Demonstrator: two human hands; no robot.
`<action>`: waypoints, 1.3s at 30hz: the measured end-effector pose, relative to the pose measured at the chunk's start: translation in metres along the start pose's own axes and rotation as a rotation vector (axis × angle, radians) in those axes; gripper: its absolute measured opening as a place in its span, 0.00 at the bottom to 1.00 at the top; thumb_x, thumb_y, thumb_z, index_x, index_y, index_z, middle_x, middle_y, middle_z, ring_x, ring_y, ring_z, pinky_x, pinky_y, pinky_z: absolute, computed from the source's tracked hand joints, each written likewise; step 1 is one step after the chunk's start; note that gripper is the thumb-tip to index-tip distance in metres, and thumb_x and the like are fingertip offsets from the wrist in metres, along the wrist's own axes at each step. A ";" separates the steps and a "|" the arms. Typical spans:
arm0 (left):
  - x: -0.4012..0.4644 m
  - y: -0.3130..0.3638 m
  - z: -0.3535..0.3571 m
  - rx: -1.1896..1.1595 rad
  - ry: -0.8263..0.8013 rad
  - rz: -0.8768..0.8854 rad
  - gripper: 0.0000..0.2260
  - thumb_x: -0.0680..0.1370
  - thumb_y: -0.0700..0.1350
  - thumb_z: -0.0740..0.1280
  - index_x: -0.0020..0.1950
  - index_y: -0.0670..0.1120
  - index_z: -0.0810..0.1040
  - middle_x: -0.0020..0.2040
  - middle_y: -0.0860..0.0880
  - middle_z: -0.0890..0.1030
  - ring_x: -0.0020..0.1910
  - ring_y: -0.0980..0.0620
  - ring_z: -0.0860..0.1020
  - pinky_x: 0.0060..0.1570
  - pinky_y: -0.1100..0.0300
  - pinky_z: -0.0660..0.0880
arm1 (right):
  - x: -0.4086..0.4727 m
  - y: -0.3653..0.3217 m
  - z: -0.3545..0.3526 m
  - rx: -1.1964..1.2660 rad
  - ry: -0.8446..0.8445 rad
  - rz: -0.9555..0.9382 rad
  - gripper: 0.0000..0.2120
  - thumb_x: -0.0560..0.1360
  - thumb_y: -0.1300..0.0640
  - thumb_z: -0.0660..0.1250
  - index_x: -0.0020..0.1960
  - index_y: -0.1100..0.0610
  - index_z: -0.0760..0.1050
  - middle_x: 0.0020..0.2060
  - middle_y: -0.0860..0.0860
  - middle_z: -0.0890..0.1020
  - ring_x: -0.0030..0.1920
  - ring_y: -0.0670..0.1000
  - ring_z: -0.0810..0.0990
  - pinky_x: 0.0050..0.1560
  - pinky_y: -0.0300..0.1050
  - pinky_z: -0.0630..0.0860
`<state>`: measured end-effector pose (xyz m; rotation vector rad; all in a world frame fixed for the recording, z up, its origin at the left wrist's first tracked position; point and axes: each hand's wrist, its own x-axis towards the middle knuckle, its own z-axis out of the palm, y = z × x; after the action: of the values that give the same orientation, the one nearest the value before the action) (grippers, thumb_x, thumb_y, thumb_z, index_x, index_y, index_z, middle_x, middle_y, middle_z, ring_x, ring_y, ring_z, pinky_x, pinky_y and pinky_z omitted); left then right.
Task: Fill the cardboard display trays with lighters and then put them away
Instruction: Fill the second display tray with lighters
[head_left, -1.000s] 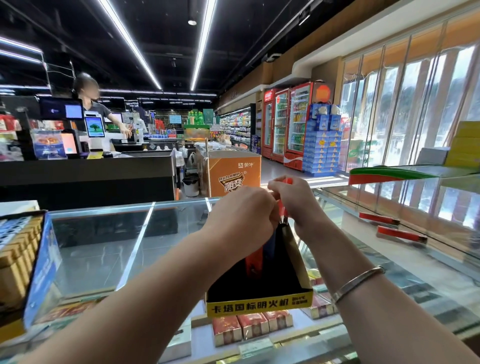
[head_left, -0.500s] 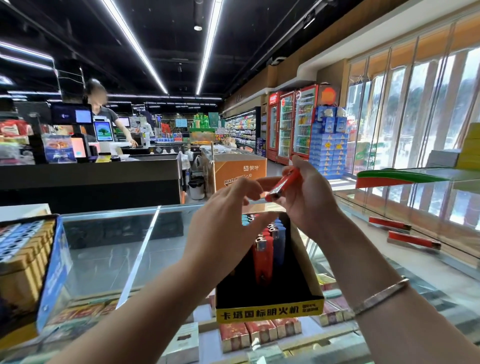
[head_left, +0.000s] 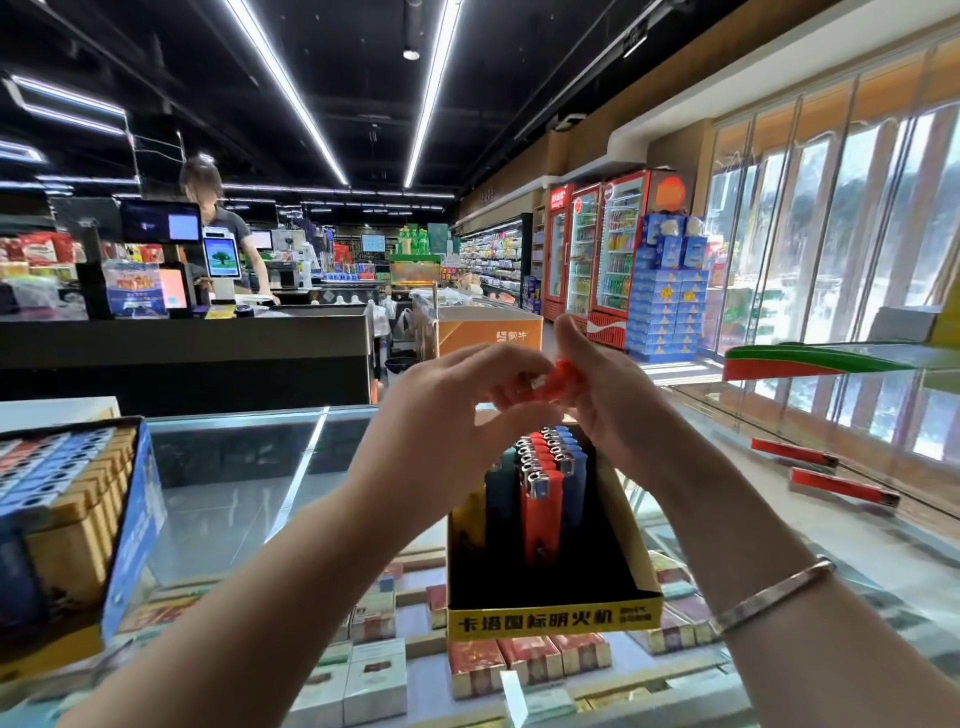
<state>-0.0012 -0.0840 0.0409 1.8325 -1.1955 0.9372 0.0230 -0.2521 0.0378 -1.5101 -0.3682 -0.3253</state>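
Mid-frame both my hands, left hand (head_left: 447, 410) and right hand (head_left: 602, 400), pinch one orange lighter (head_left: 558, 382) above one cardboard tray (head_left: 553, 618) holding three lighter rows (head_left: 545, 478) on the bench (head_left: 234, 493).

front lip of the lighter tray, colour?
Yellow with black lettering, on the tray's front lip; head view.

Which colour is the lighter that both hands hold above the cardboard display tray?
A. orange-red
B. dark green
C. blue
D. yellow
A: the lighter pinched between the left hand and the right hand is orange-red; it is held above the cardboard display tray, where blue, red and dark lighters stand in rows.
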 end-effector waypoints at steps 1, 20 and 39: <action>0.000 0.000 -0.002 0.061 -0.043 0.048 0.12 0.69 0.47 0.72 0.51 0.49 0.81 0.42 0.56 0.81 0.39 0.59 0.79 0.41 0.59 0.79 | 0.000 0.001 0.000 -0.031 -0.001 -0.009 0.21 0.65 0.39 0.61 0.31 0.58 0.71 0.23 0.47 0.75 0.30 0.46 0.75 0.54 0.50 0.70; 0.003 0.008 -0.006 -0.159 -0.227 -0.260 0.07 0.63 0.55 0.70 0.40 0.59 0.81 0.35 0.57 0.82 0.34 0.61 0.79 0.41 0.62 0.77 | 0.007 0.012 -0.009 -0.415 0.245 -0.086 0.20 0.81 0.51 0.55 0.34 0.58 0.72 0.29 0.49 0.77 0.32 0.46 0.76 0.39 0.39 0.72; -0.001 0.013 -0.001 0.328 -0.535 0.026 0.07 0.73 0.53 0.69 0.47 0.53 0.80 0.41 0.62 0.70 0.38 0.59 0.72 0.41 0.64 0.70 | 0.005 0.024 -0.012 -0.578 0.237 0.143 0.22 0.80 0.46 0.55 0.35 0.58 0.75 0.32 0.51 0.75 0.37 0.51 0.73 0.41 0.46 0.68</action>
<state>-0.0138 -0.0864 0.0428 2.4382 -1.4440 0.7032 0.0386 -0.2629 0.0181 -2.0231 0.0337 -0.5205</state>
